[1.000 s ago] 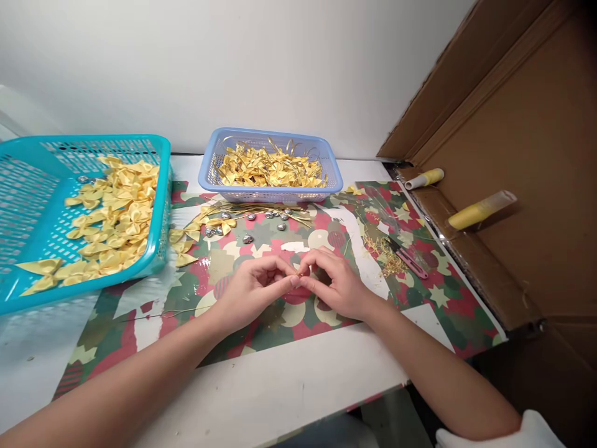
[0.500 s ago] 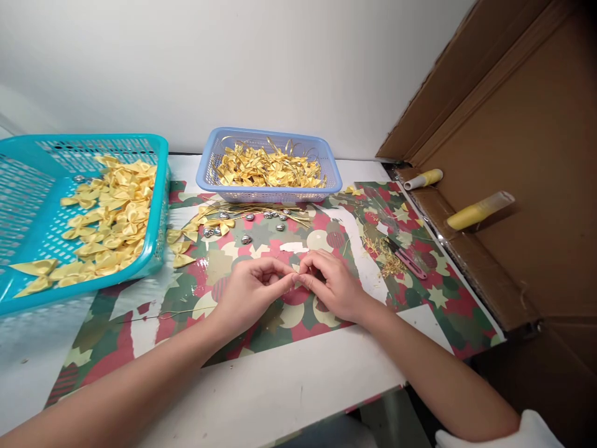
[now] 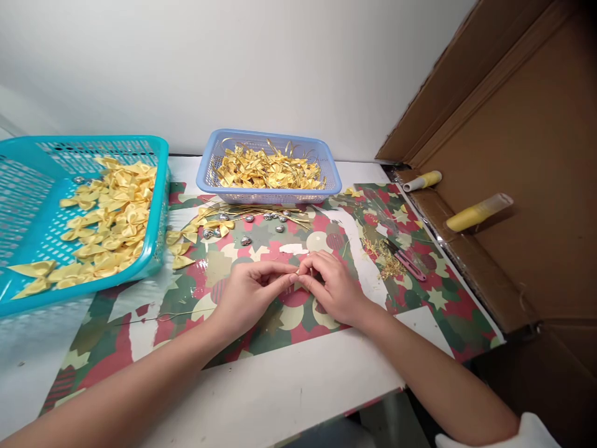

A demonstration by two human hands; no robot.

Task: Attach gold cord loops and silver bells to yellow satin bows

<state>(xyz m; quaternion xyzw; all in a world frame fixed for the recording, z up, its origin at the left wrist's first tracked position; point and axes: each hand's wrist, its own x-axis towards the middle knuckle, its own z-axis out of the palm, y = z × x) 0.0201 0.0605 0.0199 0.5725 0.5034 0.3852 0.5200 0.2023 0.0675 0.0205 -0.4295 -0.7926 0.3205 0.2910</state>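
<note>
My left hand [image 3: 252,295] and my right hand [image 3: 330,287] meet fingertip to fingertip over the patterned paper. Both are closed in a pinch. What sits between the fingertips is too small and covered to make out. A thin cord [image 3: 172,314] stretches leftward from beside my left wrist; whether it runs up to the fingers I cannot tell. Beyond the hands lie several silvery bells [image 3: 245,241], a bundle of gold cords [image 3: 261,210] and a few yellow ribbon bows [image 3: 181,249].
On the left stands a turquoise basket [image 3: 161,218] with many yellow bows. At the back, a lilac basket [image 3: 205,174] holds bows with gold cords. Pink-handled snippers [image 3: 405,260] lie right, beside gold cord scraps [image 3: 392,266]. Two tubes [image 3: 480,213] protrude near the cardboard wall [image 3: 536,155].
The fingertips have shifted slightly, and the small pale bit seen between them is now mostly covered. Both hands stay in almost the same place.
</note>
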